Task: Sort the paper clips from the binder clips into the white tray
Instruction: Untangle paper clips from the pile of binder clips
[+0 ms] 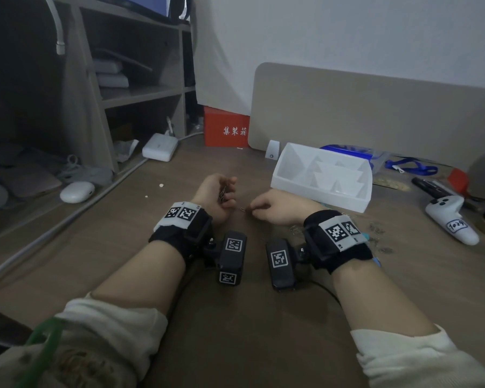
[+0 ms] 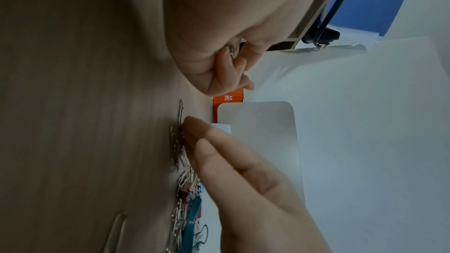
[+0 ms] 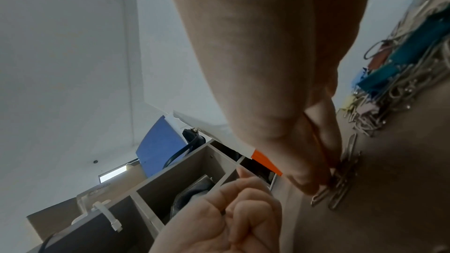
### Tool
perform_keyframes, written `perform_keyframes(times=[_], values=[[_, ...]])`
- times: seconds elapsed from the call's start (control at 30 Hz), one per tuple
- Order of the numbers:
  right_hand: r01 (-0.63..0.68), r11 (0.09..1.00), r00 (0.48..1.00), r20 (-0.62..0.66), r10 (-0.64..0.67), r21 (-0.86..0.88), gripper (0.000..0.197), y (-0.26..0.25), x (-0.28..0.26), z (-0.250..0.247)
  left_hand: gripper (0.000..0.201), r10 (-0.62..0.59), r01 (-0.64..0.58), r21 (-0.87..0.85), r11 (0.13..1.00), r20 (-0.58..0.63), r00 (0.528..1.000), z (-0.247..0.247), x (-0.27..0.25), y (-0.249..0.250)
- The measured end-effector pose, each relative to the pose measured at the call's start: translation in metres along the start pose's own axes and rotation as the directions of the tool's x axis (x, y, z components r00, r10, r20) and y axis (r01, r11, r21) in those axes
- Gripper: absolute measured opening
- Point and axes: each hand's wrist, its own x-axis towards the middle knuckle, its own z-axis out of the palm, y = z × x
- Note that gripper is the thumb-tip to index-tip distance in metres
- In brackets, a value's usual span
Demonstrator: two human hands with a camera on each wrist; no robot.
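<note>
My left hand (image 1: pixel 228 191) lies on its side on the brown desk, fingers curled round a small bunch of silver paper clips (image 1: pixel 223 195); one clip (image 2: pixel 231 51) shows between its fingers. My right hand (image 1: pixel 252 207), just to the right, pinches paper clips (image 3: pixel 340 180) lying on the desk with thumb and fingertips (image 2: pixel 192 128). A mixed pile of paper clips and blue binder clips (image 3: pixel 401 61) lies behind the right wrist (image 1: pixel 375 231). The white tray (image 1: pixel 291 163) with several compartments stands beyond the right hand; no clips show in it.
A white game controller (image 1: pixel 451 219) lies at the right. A red box (image 1: pixel 226 130) and a beige divider panel (image 1: pixel 375 113) stand at the back. A white charger (image 1: pixel 160 147), an earbud case (image 1: pixel 77 191) and a cable lie left, beside a shelf unit.
</note>
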Motion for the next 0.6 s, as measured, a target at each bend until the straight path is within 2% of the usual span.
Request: perform_keyframes(times=[0.1, 0.2, 0.3, 0.47, 0.6], values=[[-0.009, 1.0, 0.999, -0.034, 0.009, -0.015, 0.041, -0.003, -0.003, -0.001, 0.026, -0.007, 0.007, 0.006, 1.0, 0.011, 1.0, 0.001, -0.001, -0.002], [0.029, 0.996, 0.996, 0.086, -0.022, -0.084, 0.053, -0.006, 0.001, 0.006, 0.027, -0.026, 0.026, 0.02, 0.999, 0.035, 0.999, 0.004, -0.003, -0.004], [0.042, 0.991, 0.981, 0.191, -0.018, -0.123, 0.043, -0.012, 0.0, 0.013, 0.026, -0.056, 0.054, 0.044, 0.998, 0.05, 0.997, 0.006, -0.003, -0.004], [0.05, 0.988, 0.982, 0.186, -0.023, -0.144, 0.03, -0.014, -0.006, 0.009, 0.025, -0.082, 0.077, 0.078, 0.994, 0.073, 0.994, 0.008, -0.005, -0.005], [0.079, 0.984, 0.978, 0.202, -0.046, -0.159, 0.039, -0.011, -0.019, 0.007, 0.025, -0.097, 0.089, 0.101, 0.991, 0.083, 0.992, 0.009, -0.007, -0.006]])
